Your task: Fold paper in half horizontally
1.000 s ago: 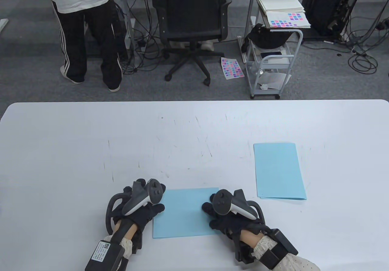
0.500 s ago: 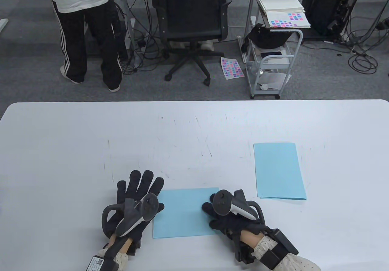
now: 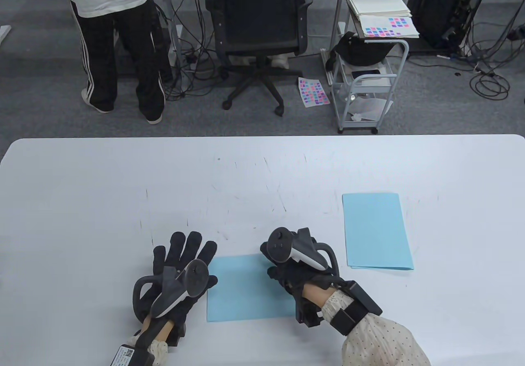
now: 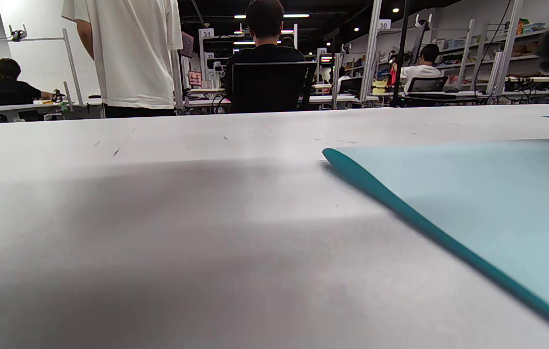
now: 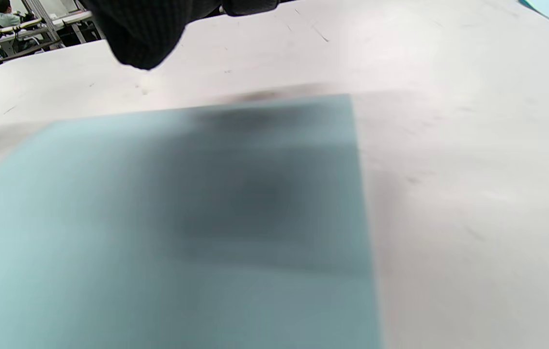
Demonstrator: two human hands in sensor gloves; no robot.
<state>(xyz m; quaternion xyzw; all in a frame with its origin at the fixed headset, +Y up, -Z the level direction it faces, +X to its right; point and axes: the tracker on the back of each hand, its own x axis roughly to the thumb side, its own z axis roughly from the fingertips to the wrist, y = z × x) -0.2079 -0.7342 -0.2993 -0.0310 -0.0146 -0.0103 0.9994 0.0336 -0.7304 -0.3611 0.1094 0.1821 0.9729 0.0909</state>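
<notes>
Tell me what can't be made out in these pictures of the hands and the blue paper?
- Right hand fingers: table view, hidden under its tracker; right wrist view shows one blurred fingertip.
- Paper right edge: table view, covered by that hand.
- Left hand: absent from the left wrist view.
- Second blue sheet: cut off at both wrist views' edges.

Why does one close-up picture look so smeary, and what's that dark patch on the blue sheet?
Right wrist view: the blue paper is blurred, likely camera motion, and the dark patch looks like the hand's shadow. Left wrist view: the near table is soft and shadowed. Table view: evenly lit and sharp.
</notes>
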